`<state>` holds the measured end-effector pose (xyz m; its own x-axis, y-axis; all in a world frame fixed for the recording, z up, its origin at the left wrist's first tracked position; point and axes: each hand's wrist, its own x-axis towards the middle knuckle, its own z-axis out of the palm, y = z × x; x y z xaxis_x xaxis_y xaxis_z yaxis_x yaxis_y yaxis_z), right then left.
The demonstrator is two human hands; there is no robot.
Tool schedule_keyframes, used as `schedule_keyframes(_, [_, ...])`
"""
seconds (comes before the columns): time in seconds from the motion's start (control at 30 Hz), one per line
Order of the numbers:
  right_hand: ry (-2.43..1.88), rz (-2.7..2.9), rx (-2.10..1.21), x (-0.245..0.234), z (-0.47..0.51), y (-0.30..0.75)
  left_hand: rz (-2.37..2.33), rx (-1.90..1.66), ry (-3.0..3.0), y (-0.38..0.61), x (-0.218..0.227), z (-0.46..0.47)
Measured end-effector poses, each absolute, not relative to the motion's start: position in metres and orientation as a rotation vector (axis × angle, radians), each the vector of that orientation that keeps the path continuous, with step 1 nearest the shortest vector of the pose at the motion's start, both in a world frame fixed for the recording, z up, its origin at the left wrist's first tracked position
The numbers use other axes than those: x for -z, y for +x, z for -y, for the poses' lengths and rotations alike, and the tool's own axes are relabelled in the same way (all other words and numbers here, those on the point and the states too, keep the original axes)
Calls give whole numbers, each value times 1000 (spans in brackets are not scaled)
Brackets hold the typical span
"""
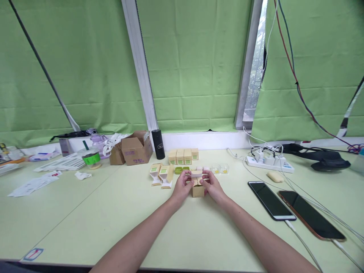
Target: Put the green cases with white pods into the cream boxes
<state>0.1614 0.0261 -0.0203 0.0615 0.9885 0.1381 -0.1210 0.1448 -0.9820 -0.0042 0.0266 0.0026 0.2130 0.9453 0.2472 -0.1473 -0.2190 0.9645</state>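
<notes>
Head view, and I see the left hand [183, 186] and right hand [213, 185] pinching a small cardboard box [198, 191] between them, low over the bench [113, 227], its flap raised and its inside hidden from me. Just beyond sit two clear cases [220, 169] with yellow in each, and off left a green-banded cup [91, 158] with brown at its bottom. Green curtains [193, 68] hang behind the pale bench.

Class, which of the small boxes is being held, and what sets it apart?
The box nearest the viewer: left hand and right hand both grip it. Neither holds the back row or left pair.
</notes>
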Motion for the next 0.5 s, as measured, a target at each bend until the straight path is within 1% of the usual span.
schedule_keyframes(0.37, [-1042,1204,-1067,12,-19,162,-832,-1284,1426,-4,-2,-28])
schedule_keyframes(0.5, [-950,1216,-959,8,-16,166,-830,-1293,1420,-4,-1,-29])
